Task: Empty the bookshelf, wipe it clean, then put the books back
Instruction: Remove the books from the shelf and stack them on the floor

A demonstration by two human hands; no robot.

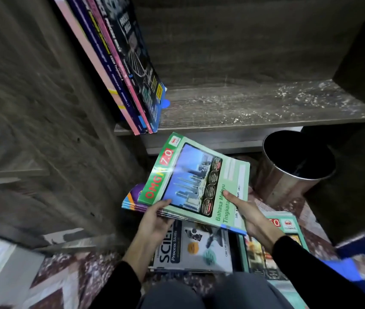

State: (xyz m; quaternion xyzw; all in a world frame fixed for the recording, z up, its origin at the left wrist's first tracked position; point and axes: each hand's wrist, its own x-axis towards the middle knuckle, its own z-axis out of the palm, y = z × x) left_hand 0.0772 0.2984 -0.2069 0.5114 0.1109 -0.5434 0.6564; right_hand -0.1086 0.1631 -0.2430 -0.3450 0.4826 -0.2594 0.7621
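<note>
While your left hand (pixel 154 221) is gripping the near-left corner of the stack of workbooks (pixel 135 200) and your right hand (pixel 251 214) is pinching its near-right edge, thumb on the cover, you are holding them squared just below the shelf board (pixel 266 108) at its front edge. The top cover (pixel 190 175) is showing "OMG 7.0" and "Bahasa Melayu Tingkatan"; four books (pixel 128 70) are leaning at the board's left end, probably awaiting removal.

Dusty wooden shelf (pixel 266 108), bearing leaning books (pixel 130 81) at its left end. On the patterned floor (pixel 65 275) below: flat books (pixel 199 248) (side by side) and an upright steel bin (pixel 284 186), just behind them.
</note>
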